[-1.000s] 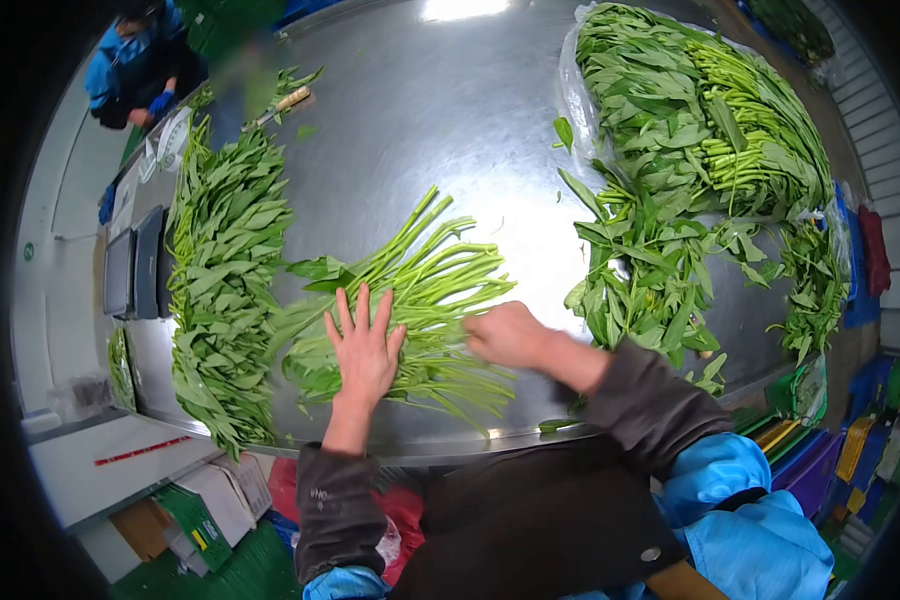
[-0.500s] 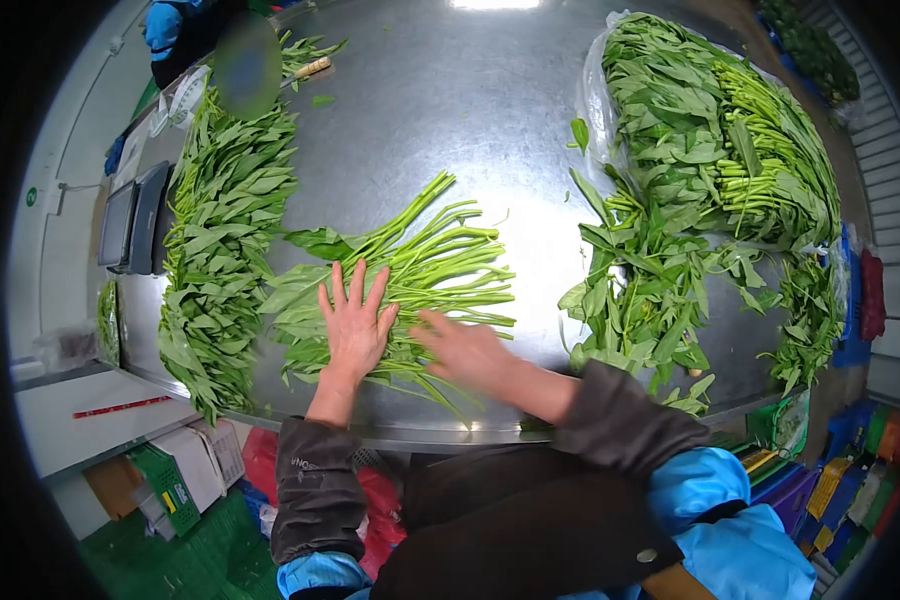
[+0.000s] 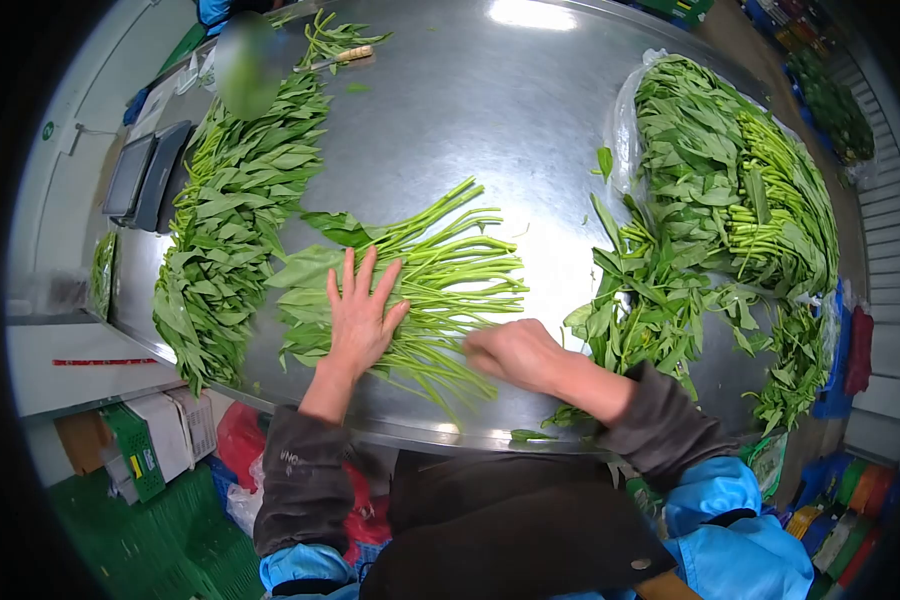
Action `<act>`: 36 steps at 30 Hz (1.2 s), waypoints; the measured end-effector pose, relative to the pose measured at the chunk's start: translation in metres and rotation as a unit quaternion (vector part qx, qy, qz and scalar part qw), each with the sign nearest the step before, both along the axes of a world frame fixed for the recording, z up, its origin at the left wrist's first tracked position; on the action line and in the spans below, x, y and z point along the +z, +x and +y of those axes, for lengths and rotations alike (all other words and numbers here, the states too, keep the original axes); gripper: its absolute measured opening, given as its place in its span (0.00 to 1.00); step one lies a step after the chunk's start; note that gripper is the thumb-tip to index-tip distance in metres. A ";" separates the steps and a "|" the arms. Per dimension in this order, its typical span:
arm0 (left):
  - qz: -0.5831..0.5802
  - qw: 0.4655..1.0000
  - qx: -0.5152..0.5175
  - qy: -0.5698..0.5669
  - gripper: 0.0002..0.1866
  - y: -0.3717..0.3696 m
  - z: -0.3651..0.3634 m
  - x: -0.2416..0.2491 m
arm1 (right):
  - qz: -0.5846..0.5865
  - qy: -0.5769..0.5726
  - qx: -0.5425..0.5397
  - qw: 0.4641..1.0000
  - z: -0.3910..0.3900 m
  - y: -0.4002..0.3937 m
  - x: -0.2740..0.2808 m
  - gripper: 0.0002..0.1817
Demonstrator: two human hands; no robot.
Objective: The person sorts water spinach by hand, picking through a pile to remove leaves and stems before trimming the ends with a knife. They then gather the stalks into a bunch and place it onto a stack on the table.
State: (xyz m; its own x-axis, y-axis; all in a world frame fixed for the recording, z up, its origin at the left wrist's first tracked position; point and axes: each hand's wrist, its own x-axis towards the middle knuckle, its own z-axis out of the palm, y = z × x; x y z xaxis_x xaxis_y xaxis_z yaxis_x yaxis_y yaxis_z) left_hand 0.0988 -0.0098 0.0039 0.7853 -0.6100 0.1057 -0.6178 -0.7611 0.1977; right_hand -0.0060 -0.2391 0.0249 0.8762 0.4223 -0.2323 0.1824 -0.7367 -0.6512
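A spread bunch of leafy greens lies on the metal table, leaves to the left and stems fanned to the right. My left hand rests flat on it where leaves meet stems, fingers apart. Beside the lower stem ends, my right hand is curled closed; what it holds, if anything, is hidden. To the left runs a long row of greens. A loose heap of greens lies right of my right hand.
A large stack of greens sits on clear plastic at the right. A knife with a wooden handle lies at the back left. A dark-screened device stands at the far left. Part of another person's blue clothing shows at the top left.
My right hand has moved right, from over the stems to their ends, and its fingers are now curled. My left hand stays on the bunch. The whole view has shifted slightly.
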 end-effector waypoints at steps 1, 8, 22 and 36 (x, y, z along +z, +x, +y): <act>0.009 0.999 0.013 -0.040 0.28 -0.004 -0.001 0.016 | -0.104 -0.004 -0.054 0.993 0.004 0.010 -0.008 0.09; 0.230 0.903 0.181 -0.314 0.17 -0.123 0.034 0.036 | -0.190 0.047 -0.042 0.980 0.015 0.042 -0.030 0.07; 0.085 0.980 0.129 -0.122 0.43 -0.073 0.008 0.005 | -0.165 0.102 -0.052 0.980 0.022 0.040 -0.018 0.06; 0.570 0.392 0.445 -0.569 0.21 -0.178 0.022 -0.011 | -0.209 0.027 -0.094 0.973 -0.043 0.123 0.019 0.18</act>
State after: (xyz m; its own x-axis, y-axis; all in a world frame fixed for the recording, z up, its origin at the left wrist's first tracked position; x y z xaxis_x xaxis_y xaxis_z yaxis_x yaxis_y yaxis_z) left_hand -0.0790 0.0117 -0.0071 0.5667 -0.1078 -0.8169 0.7748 0.4069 0.4838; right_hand 0.1173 -0.2824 0.0440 0.9520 0.2478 0.1795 0.3058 -0.7496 -0.5871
